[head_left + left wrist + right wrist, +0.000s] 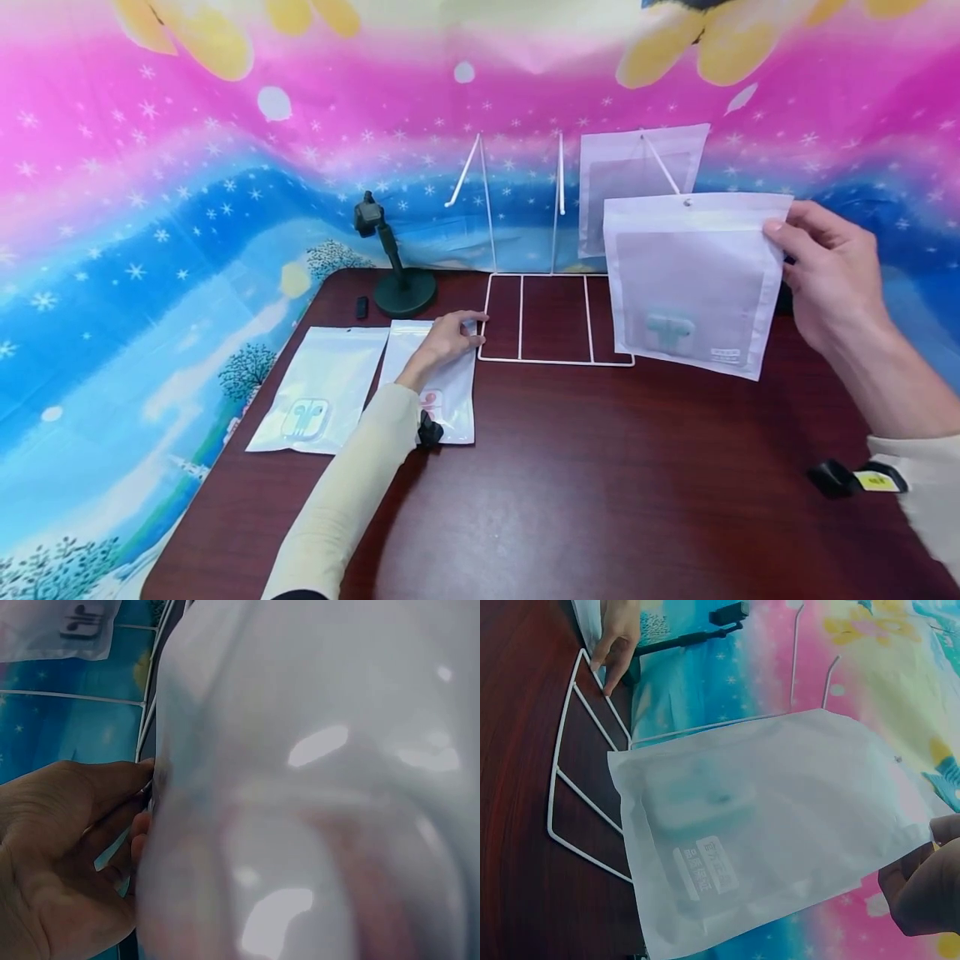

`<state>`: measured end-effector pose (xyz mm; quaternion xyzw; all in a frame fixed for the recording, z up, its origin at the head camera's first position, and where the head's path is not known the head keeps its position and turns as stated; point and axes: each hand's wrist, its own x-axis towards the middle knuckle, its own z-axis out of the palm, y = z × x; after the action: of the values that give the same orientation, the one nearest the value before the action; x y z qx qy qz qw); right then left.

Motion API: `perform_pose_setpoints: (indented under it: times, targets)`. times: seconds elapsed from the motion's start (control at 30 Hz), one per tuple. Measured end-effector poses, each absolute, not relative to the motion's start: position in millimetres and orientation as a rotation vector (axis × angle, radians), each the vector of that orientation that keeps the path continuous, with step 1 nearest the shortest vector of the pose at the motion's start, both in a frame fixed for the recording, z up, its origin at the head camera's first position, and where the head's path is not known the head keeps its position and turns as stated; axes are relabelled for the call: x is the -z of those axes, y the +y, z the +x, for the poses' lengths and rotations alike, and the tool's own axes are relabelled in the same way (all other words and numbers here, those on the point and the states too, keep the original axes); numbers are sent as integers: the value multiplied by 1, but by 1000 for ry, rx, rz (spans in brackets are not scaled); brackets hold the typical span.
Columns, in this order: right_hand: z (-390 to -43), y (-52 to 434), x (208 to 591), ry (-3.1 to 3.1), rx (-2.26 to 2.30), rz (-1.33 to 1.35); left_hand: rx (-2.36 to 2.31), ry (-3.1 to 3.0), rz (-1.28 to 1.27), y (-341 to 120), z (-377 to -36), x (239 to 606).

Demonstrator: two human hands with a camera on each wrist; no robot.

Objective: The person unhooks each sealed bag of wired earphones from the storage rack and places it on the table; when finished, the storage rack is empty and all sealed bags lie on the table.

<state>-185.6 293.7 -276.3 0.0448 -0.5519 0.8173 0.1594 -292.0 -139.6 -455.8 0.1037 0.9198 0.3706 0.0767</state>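
My left hand (467,330) lies on the table and pinches the top corner of a clear pouch (450,392) holding pink earphones, right beside the base of a white wire rack (555,362). In the left wrist view that pouch (322,787) fills the frame, with thumb and fingers (139,840) at its edge. My right hand (782,237) pinches the upper right corner of a frosted white pouch (690,283) with green earphones, whose hole sits at a rack hook. The right wrist view shows this pouch (765,832) in front of the rack (585,847).
A second frosted pouch (637,171) hangs on the rack behind the held one. Another clear pouch (318,387) with green earphones lies flat at the table's left. A black stand (401,283) and a small black object (362,307) sit at the back left.
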Motion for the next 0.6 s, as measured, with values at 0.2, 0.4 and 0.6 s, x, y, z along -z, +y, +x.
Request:
perform_pose_setpoints:
  times: [0.2,0.4,0.6]
  targets:
    - [-181,294,274,-1644,-2257,126,-1100,2756,310,-140,-292,455]
    - [-172,295,279,-1732,-2147,121,-1104,2766,313,-140,-293,456]
    - [-160,305,303,-1743,-2184,120,-1098,2762,312,-138,-293,459]
